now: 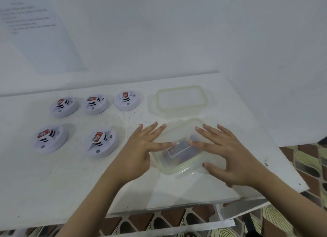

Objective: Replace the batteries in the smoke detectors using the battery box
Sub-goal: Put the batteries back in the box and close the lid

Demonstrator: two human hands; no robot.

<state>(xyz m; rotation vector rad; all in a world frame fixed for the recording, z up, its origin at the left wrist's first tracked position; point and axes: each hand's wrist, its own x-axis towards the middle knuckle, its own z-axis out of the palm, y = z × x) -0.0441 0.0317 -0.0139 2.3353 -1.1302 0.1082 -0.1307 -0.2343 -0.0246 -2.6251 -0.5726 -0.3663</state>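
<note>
In the head view, a white table (pixel 70 174) holds everything. The clear battery box (pixel 177 169) sits on it with no lid on. Its lid (pixel 180 98) lies flat on the table at 12 o'clock from the box, close by but not touching it. Some dark batteries (pixel 184 146) lie at the bottom of the box. They look blurry, so I cannot count them.

Both hands are wide open with the fingers straight and spread. They hold nothing. The left hand (pixel 141 148) is at the box's 9 o'clock side, and its thumb reaches over the rim. The right hand (pixel 230 153) is at the 3 o'clock side, and its fingers reach over the box too. I cannot tell if they touch the box or just float above it.

Five smoke detectors (pixel 101 143) sit at 9 to 10 o'clock from the box, well away from both hands. Each has a red battery (pixel 98 136) on top.

I think the step now is to get at the batteries in the box. To do it well, one hand should hold the box by its side so it does not slide. The other hand should dip in and pinch one battery at a time. The box is near the table's front edge, so it should not get pushed that way.
</note>
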